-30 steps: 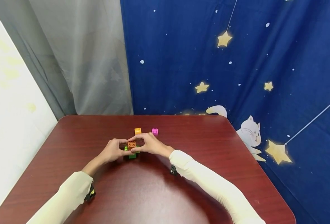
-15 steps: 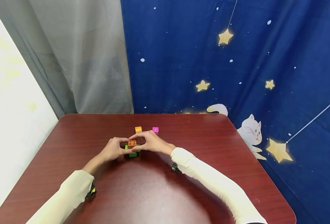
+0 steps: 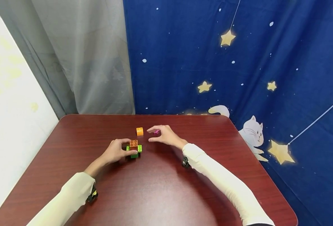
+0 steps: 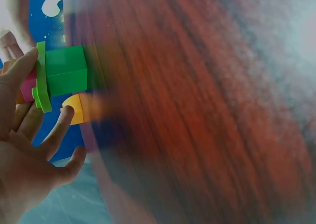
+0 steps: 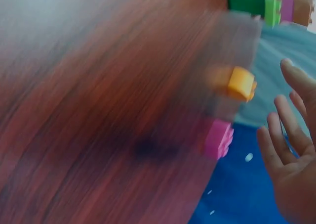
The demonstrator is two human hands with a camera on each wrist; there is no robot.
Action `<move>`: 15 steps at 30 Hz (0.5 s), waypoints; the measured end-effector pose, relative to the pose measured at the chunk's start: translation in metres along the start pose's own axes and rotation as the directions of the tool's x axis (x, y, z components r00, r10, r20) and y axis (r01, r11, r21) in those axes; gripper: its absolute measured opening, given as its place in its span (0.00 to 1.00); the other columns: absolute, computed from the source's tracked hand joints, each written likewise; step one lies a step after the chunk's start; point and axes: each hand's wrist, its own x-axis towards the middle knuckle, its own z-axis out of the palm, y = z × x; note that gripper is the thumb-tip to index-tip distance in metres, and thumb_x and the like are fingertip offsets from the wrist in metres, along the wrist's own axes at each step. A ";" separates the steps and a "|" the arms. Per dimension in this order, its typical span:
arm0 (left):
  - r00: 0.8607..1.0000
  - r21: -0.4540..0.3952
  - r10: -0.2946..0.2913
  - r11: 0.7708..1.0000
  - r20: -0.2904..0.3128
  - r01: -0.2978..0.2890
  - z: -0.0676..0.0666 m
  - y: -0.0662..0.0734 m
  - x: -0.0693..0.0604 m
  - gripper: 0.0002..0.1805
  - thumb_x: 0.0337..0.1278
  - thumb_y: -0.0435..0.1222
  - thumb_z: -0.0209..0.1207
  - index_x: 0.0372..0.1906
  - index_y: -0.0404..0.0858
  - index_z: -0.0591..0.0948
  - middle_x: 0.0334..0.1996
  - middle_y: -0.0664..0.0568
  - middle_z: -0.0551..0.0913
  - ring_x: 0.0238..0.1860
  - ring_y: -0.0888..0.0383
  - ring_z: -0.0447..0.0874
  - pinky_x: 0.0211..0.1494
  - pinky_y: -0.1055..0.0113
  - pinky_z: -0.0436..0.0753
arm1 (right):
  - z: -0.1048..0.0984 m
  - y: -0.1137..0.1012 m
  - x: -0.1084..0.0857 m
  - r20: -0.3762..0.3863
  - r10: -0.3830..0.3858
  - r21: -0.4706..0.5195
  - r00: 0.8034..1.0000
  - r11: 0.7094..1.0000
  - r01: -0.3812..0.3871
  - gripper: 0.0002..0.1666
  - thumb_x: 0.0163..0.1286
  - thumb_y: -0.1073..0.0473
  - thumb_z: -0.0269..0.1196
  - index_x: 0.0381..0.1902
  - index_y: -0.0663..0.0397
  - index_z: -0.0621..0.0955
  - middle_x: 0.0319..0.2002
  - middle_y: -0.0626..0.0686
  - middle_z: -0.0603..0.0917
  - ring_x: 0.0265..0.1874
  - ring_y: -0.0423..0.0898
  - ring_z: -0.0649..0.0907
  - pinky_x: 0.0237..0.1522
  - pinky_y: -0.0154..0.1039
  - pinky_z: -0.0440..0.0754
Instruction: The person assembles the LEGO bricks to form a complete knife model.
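In the head view a block stack stands on the table, with an orange-brown block [image 3: 133, 143] on top and a light green piece [image 3: 139, 148] below it. The left wrist view shows a dark green block [image 4: 67, 70] at its base and a pink layer [image 4: 28, 87] between. My left hand [image 3: 115, 152] grips the stack between thumb and fingers. My right hand [image 3: 167, 137], its fingers spread and holding nothing, hovers over a pink block [image 3: 156, 132], partly hidden in the head view but plain in the right wrist view [image 5: 218, 139].
A yellow-orange block [image 3: 139, 131] sits behind the stack, left of the pink one. The dark red table [image 3: 155, 194] ends at a back edge, beyond which hang grey and blue curtains [image 3: 177, 56].
My right hand has let go of the stack and moved right and back to the pink block. My left hand has stayed on the stack.
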 end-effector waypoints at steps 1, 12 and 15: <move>1.000 0.003 0.002 1.000 -0.001 -0.002 0.000 0.001 0.000 0.33 0.51 0.50 0.78 0.56 0.33 0.84 0.43 0.49 0.89 0.41 0.55 0.83 0.48 0.57 0.82 | -0.001 0.005 0.000 -0.018 0.022 -0.008 1.000 1.000 -0.023 0.27 0.62 0.54 0.78 0.57 0.58 0.86 0.52 0.53 0.89 0.53 0.55 0.86 0.57 0.48 0.82; 0.999 -0.063 0.042 0.997 -0.034 -0.045 -0.002 0.008 -0.001 0.30 0.51 0.50 0.78 0.58 0.42 0.85 0.39 0.52 0.89 0.35 0.53 0.82 0.38 0.66 0.78 | -0.005 0.042 0.001 -0.102 0.190 -0.002 0.977 0.982 -0.191 0.31 0.59 0.64 0.79 0.60 0.63 0.83 0.55 0.58 0.87 0.53 0.53 0.88 0.59 0.46 0.82; 0.997 -0.085 0.062 0.994 -0.052 -0.067 -0.003 0.010 -0.001 0.29 0.52 0.47 0.79 0.58 0.41 0.86 0.39 0.51 0.90 0.32 0.53 0.81 0.35 0.68 0.76 | -0.003 0.047 0.003 -0.089 0.213 -0.017 0.973 0.976 -0.215 0.33 0.59 0.63 0.79 0.62 0.63 0.82 0.57 0.58 0.87 0.56 0.52 0.87 0.60 0.45 0.81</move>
